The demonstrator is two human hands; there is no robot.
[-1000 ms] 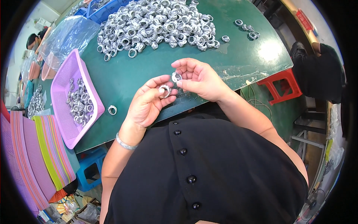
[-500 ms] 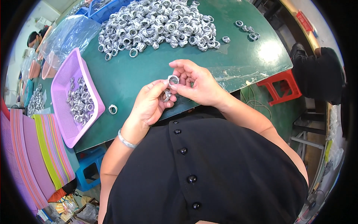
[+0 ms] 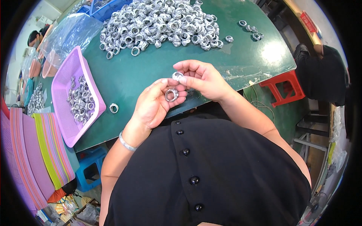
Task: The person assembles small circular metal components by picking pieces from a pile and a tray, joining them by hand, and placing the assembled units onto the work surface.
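In front of my body my left hand [image 3: 151,103] is turned palm up, with one silver ring-shaped metal part [image 3: 171,95] lying on its bent fingers. Between the thumb and fingers of my right hand [image 3: 209,83] a second silver ring-shaped metal part [image 3: 177,76] is pinched. The left hand's fingertips are close to this second part; whether they touch it I cannot tell. A large heap of similar metal rings [image 3: 158,26] covers the far part of the green table [image 3: 132,79]. One loose metal ring [image 3: 114,108] lies on the table left of my hands.
A lilac basket [image 3: 98,107] holding several metal rings stands at the left. Several more rings [image 3: 250,29] lie far right. Stacked coloured baskets [image 3: 52,150], a blue stool [image 3: 87,173] and a red stool [image 3: 277,88] flank the table. A blue crate [image 3: 107,10] stands behind.
The ring in my left hand now lies more exposed on the opened fingers. My right hand has shifted slightly right, tilting the ring it pinches.
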